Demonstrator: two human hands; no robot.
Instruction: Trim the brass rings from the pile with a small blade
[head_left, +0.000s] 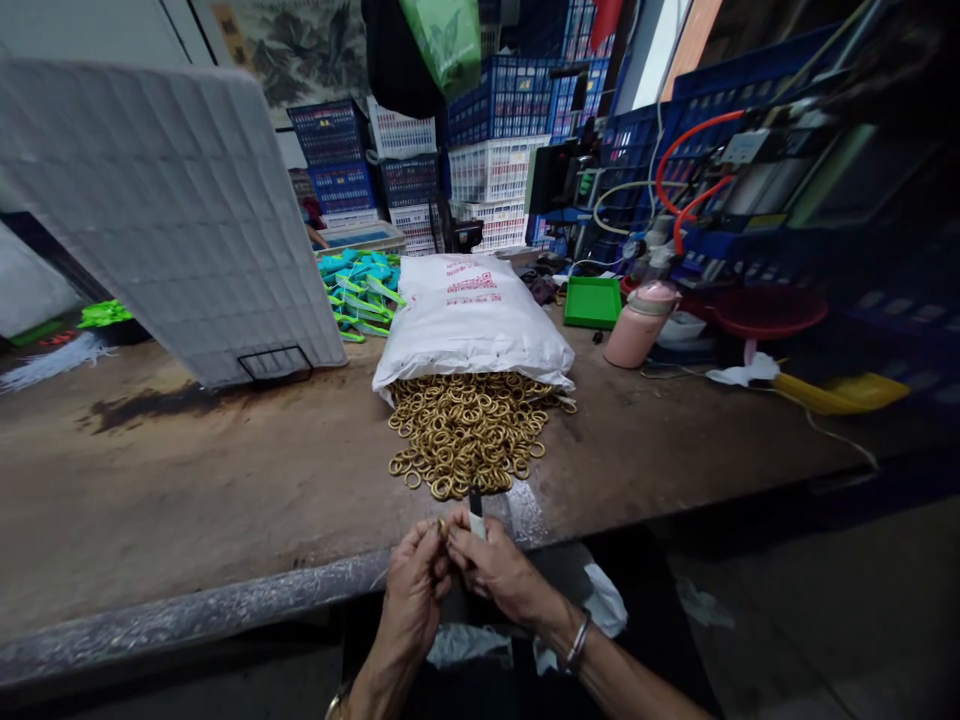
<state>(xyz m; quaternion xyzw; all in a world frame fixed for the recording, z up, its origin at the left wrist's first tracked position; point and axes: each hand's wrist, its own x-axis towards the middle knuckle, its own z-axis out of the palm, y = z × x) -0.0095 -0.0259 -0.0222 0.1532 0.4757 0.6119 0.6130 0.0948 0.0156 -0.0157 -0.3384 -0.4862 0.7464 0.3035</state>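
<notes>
My left hand (414,585) and my right hand (501,572) meet just in front of the table's near edge. The fingers of my left hand are pinched on a small brass-coloured ring (442,525). My right hand's fingertips are closed beside the same ring. From my right hand a slim tool (477,515) sticks up, with a black end and a pale grey flat part; the rest is hidden by my fingers. Beyond my hands, a heap of brass-coloured rings (469,430) spills from the mouth of a white woven sack (480,325) lying on the table.
The wooden table (225,490) has a worn metallic front edge. A white panel (172,210) stands on a wire holder at left. Green-and-teal pieces (360,285) lie behind it. A pink bottle (641,325), green tray (592,302) and yellow scoop (840,393) sit at right.
</notes>
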